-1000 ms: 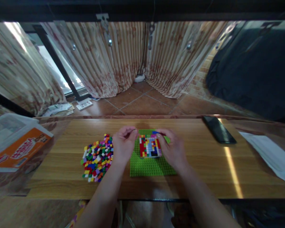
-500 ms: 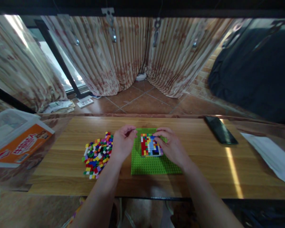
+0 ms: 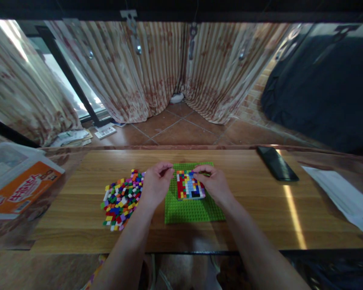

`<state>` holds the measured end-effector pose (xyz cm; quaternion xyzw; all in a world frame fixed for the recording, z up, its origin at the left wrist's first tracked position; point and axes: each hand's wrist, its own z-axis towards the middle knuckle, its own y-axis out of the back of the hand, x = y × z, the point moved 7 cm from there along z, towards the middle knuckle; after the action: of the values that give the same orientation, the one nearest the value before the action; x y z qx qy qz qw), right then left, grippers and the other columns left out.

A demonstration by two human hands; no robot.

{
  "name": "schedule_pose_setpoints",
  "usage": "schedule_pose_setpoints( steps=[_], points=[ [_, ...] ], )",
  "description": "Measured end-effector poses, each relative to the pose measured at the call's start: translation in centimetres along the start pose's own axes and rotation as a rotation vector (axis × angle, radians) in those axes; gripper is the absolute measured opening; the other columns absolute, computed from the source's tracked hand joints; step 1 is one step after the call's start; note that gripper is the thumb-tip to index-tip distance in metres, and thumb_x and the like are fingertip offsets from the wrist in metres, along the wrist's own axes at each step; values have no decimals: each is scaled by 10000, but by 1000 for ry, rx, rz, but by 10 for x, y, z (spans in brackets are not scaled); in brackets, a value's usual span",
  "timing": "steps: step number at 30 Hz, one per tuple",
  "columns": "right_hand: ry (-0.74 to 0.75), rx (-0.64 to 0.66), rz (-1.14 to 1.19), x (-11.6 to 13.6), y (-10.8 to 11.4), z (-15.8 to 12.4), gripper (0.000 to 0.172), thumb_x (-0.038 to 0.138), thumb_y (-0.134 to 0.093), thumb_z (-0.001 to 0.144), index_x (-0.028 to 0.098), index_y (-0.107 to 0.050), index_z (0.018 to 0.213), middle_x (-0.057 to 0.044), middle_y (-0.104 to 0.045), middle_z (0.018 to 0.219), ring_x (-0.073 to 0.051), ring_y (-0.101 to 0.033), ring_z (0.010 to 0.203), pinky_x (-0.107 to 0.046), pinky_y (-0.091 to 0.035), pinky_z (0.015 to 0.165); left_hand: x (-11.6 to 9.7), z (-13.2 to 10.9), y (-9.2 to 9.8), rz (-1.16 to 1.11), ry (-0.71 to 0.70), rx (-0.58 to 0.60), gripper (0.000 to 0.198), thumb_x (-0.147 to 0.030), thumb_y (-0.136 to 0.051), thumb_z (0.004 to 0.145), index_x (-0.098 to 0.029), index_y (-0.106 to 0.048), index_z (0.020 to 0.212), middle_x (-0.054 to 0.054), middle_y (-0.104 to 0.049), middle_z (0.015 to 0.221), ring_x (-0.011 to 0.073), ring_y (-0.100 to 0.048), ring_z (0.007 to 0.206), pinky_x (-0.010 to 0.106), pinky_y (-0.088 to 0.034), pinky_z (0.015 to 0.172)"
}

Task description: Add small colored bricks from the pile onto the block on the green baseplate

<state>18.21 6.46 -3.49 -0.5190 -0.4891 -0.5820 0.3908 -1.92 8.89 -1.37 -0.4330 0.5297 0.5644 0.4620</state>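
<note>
A green baseplate (image 3: 193,209) lies on the wooden table (image 3: 260,209) before me. A block of small multicoloured bricks (image 3: 189,186) covers its far middle. My left hand (image 3: 155,183) rests at the plate's left edge, thumb and forefinger pinched together; what they hold is too small to make out. My right hand (image 3: 213,181) sits on the block's right side, fingertips curled and pressing on its top edge. A loose heap of small coloured bricks (image 3: 122,197) lies just left of my left hand.
A black phone (image 3: 277,163) lies at the table's far right, white papers (image 3: 341,197) beyond it. An orange and white box with a plastic lid (image 3: 15,185) stands at the left end. Curtains and a tiled floor lie behind the table.
My right hand has slid from the block's upper right corner onto its top edge. The left hand has barely moved and stays pinched. The view has shifted slightly.
</note>
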Motion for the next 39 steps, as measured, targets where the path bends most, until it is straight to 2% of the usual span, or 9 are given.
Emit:
schedule_pose_setpoints(
  steps=[3,6,10,15,22,29,39],
  points=[
    [-92,-20,112,-2,-2,-2,188,338,-742,578,203,-718,706,-9,-716,706,-158,-610,602,-299,-502,602,1,-1,-1,25,2,20,141,-249,-646,745,-169,-695,849,24,-725,763,154,-660,670,281,-547,684],
    [-121,-28,128,1,-4,-4,211,344,-741,557,202,-712,711,-3,-696,666,-152,-590,571,-293,-484,575,-1,-2,0,47,-4,19,131,-223,-649,742,-170,-690,855,35,-733,786,169,-678,717,295,-555,719],
    [-125,-42,151,3,-4,-5,212,324,-741,547,193,-704,710,5,-672,640,-146,-578,562,-285,-472,565,-6,-4,-1,89,-24,21,135,-176,-649,738,-167,-679,870,59,-748,850,195,-701,817,329,-562,808],
    [-105,-47,185,3,-5,-5,212,292,-730,552,189,-694,735,21,-641,616,-135,-550,561,-263,-449,549,-14,-7,-5,182,-64,43,88,-179,-614,785,-177,-673,850,57,-754,897,195,-706,858,323,-557,832],
    [-78,-72,156,1,-5,-2,210,283,-713,553,191,-690,741,5,-663,683,-149,-559,623,-280,-460,602,-28,-15,-14,319,-195,77,142,-162,-556,839,-191,-687,884,30,-752,896,169,-693,830,279,-538,804],
    [-80,-67,127,-4,-5,-1,246,309,-710,572,187,-711,785,5,-656,689,-150,-561,643,-284,-459,625,-40,-18,-21,445,-380,59,131,-141,-596,845,-197,-714,856,37,-725,914,193,-655,925,348,-500,904],
    [-114,3,279,-2,-3,3,240,311,-743,559,192,-705,764,-10,-715,736,-168,-632,699,-322,-501,732,-36,-20,-30,498,-448,14,127,-144,-688,803,-232,-767,851,41,-679,977,199,-624,968,379,-490,929]
  ],
)
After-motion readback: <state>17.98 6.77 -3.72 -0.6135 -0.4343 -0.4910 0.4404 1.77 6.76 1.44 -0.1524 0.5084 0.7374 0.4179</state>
